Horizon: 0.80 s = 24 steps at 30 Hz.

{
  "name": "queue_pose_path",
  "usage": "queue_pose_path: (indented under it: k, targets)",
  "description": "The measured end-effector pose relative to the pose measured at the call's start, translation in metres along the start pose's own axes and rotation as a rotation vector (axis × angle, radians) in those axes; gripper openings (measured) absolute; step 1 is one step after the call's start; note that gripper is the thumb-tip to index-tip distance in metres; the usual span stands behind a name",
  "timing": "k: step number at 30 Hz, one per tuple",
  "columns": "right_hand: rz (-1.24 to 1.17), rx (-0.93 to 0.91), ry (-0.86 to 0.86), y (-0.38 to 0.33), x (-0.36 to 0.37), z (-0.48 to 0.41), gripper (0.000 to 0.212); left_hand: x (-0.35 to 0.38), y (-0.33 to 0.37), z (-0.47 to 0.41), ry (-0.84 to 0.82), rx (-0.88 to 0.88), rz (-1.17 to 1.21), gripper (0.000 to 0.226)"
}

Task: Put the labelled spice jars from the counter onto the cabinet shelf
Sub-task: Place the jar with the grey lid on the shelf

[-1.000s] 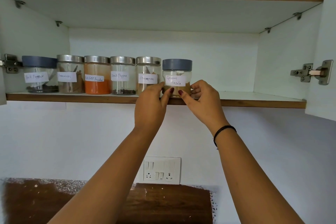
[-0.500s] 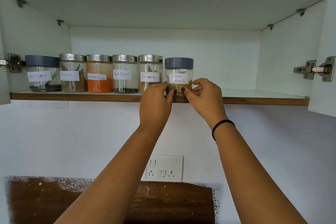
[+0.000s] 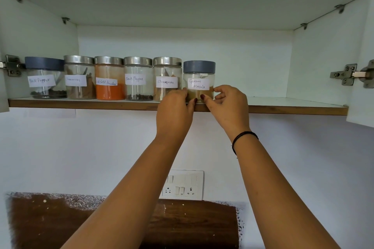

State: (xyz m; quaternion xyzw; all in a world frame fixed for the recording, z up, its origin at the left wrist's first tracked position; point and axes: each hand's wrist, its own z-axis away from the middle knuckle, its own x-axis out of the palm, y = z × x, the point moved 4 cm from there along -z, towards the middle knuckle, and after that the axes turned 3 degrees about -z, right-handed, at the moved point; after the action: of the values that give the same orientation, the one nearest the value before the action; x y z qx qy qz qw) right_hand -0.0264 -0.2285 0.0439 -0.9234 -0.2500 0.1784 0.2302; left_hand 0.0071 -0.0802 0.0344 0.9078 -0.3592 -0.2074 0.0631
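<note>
Head view: the Garam Masala jar [image 3: 199,79], grey lid on, stands upright at the front edge of the cabinet shelf [image 3: 283,107], as the right-hand end of a row of six jars. The left hand [image 3: 174,113] grips its lower left side, thumb across the front and fingers curled between it and the neighbouring jar. The right hand [image 3: 228,107] grips its lower right side, thumb tip on the front glass and fingers curled at the side. Both hands are therefore closed on this one jar. Whether its base rests fully on the shelf cannot be told, since the hands cover it. From the left, the row reads: Black Pepper jar [image 3: 45,79] with a grey lid, Cinnamon jar [image 3: 80,79], Red Chilli Powder jar [image 3: 109,81], second Black Pepper jar [image 3: 138,80] and second Cinnamon jar [image 3: 167,75], the last four with steel lids. All stand upright, close side by side, labels facing out. The shelf to the right of the row is bare. A black band [image 3: 242,137] circles the right wrist. Door hinges [image 3: 348,74] show at both cabinet sides. Below, a switch plate [image 3: 183,185] is on the wall above a brown counter [image 3: 60,224].
</note>
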Motion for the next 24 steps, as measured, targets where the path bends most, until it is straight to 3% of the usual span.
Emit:
queue_pose_path:
  k: [15, 24]
  targets:
    - [0.068, -0.024, 0.084, -0.0024, 0.0058, 0.0047, 0.043, -0.0011, -0.0018, 0.0062, 0.046, -0.004, 0.068, 0.026]
    - [-0.039, 0.001, 0.003, -0.0044, -0.0026, 0.0067, 0.042, -0.0083, 0.0004, 0.0091, 0.077, -0.029, 0.157, 0.025]
